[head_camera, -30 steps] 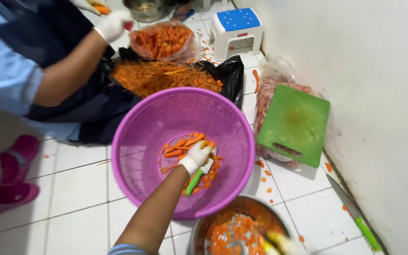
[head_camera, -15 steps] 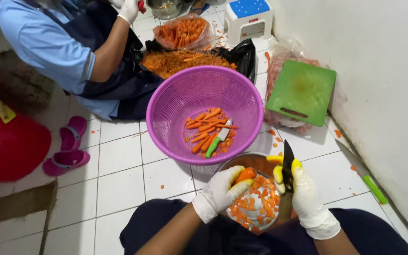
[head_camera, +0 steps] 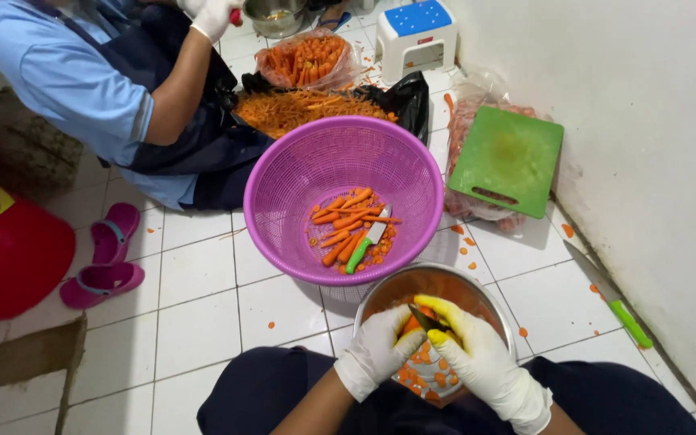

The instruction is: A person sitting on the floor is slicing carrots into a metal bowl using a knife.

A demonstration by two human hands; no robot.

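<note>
A person sitting on a white-tiled floor (head_camera: 203, 306) is trimming a carrot (head_camera: 409, 324) over a steel bowl (head_camera: 380, 296) resting in the lap. The left hand (head_camera: 380, 348), in a white glove, is closing its grip around the carrot, which is showing only as a small orange patch between the two hands, just above the bowl's scraps. The right hand (head_camera: 477, 354), in a white glove with yellow fingertips, is gripping a small dark-bladed knife (head_camera: 427, 316) and laying its blade against the carrot.

The carrot is looking light and stiff, firm enough to be pinched hard, though a wet peeled surface against a smooth glove is likely making it slippery; the safest hold seems to be around the thick end, fingers well behind the blade.

Just beyond the bowl, a purple basket (head_camera: 283, 177) is holding cut carrot pieces (head_camera: 346, 225) and a green-handled knife (head_camera: 368, 239). To the right, a green cutting board (head_camera: 509, 157) is lying on a bag of carrots near the wall, and another green-handled knife (head_camera: 610, 294) is lying on the floor beside it.

Across the basket, a second person in a blue shirt (head_camera: 66, 80) is working with a gloved hand (head_camera: 213, 16) near a heap of orange peelings (head_camera: 300, 109) on black plastic. Pink sandals (head_camera: 106, 258) are lying to the left.
</note>
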